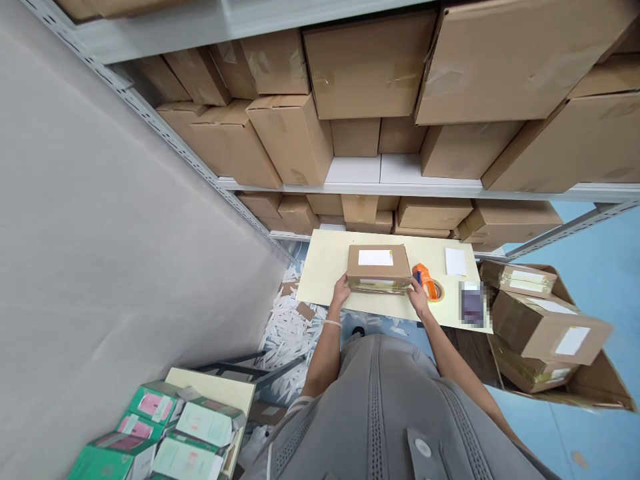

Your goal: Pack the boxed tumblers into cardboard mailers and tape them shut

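Observation:
A brown cardboard box (pixel 379 270) with white labels on its top and near side lies on a pale yellow table (pixel 320 267). Clear tape shines along its near side. My left hand (pixel 341 291) grips the box's near left corner, and my right hand (pixel 418 296) grips the near right corner. Just right of the box, close to my right hand, is an orange tape dispenser (pixel 424 280) with a roll of tape (pixel 439 291). Farther right are a white label sheet (pixel 455 262) and a blurred-out dark object (pixel 473 305).
Shelves (pixel 360 189) full of cardboard boxes rise behind the table. At right, a large open carton (pixel 600 387) holds several labelled boxes (pixel 555 327). White paper strips (pixel 290 333) litter the floor at left. Green boxes (pixel 155 403) stand on a side table (pixel 210 383) at lower left.

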A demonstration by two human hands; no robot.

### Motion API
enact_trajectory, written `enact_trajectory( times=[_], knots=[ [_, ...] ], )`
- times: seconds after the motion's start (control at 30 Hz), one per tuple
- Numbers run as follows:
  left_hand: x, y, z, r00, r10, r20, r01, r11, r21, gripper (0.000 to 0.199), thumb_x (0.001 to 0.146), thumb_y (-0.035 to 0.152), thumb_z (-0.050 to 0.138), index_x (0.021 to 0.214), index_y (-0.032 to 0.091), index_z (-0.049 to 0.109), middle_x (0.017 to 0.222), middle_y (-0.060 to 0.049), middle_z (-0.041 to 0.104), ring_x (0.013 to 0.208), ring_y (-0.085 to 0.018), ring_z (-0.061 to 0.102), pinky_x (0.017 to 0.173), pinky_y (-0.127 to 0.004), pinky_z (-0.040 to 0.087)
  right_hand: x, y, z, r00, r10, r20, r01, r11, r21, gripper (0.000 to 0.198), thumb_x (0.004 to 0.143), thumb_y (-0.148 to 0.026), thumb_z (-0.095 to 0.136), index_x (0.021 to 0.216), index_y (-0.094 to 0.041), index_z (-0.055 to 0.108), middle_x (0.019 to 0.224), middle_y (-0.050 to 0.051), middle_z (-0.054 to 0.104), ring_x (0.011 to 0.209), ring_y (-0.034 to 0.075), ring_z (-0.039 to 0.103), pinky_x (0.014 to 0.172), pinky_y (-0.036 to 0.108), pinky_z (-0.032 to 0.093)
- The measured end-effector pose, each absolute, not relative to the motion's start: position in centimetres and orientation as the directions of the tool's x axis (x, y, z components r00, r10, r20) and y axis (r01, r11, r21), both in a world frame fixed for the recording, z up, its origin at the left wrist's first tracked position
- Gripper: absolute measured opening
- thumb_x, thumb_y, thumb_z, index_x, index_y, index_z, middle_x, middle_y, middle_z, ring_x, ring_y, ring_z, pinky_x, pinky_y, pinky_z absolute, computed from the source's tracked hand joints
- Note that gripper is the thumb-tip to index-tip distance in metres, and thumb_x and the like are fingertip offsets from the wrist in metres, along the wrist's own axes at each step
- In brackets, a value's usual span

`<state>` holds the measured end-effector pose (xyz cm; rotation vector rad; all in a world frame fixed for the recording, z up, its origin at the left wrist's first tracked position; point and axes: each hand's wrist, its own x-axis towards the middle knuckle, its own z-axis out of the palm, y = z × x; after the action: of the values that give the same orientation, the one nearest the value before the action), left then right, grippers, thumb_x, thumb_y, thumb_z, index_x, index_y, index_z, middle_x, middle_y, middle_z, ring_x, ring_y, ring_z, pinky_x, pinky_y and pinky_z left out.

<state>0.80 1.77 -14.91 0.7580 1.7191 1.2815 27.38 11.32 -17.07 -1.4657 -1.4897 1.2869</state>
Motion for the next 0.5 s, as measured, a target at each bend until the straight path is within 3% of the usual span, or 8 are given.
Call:
enact_trajectory(
  times=[0.13,0.3,0.5],
  knots=[
    [0.3,2.6,-13.4,-0.474,0.848,-0.237,-0.015,0.261,0.965,0.074,0.059,-0.001,0.056,0.129,0.019,0.063,0.138,-0.007,0.063,0.134,-0.025,0.053,0.120,-0.043,0.032,26.9,12.1,-15.3,-0.134,0.986,-0.100,0.258,-0.063,-0.964,0.065,0.064,-0.030,0.047,0.126,-0.021,0.065,0.133,0.006,0.066,0.131,0.030,0.052,0.116,0.049,0.033],
    [0.0,3.8,-11.4,-0.508,0.827,-0.241,-0.117,0.210,0.971,0.082,0.068,0.002,0.057,0.147,0.017,0.044,0.157,-0.012,0.041,0.144,-0.025,0.042,0.121,-0.040,0.032,26.0,12.8,-13.1,-0.169,0.981,-0.095,0.242,-0.052,-0.969,0.056,0.073,-0.036,0.046,0.122,-0.020,0.067,0.126,0.007,0.069,0.126,0.030,0.054,0.113,0.046,0.037],
    [-0.1,4.1,-10.2,-0.527,0.822,-0.215,-0.092,0.196,0.976,0.073,0.072,0.006,0.062,0.143,0.013,0.048,0.152,-0.015,0.047,0.143,-0.026,0.043,0.121,-0.040,0.031,25.8,12.8,-12.4,-0.179,0.978,-0.104,0.284,-0.049,-0.957,0.056,0.078,-0.039,0.047,0.128,-0.021,0.065,0.128,0.006,0.068,0.126,0.029,0.054,0.113,0.044,0.037]
  ],
)
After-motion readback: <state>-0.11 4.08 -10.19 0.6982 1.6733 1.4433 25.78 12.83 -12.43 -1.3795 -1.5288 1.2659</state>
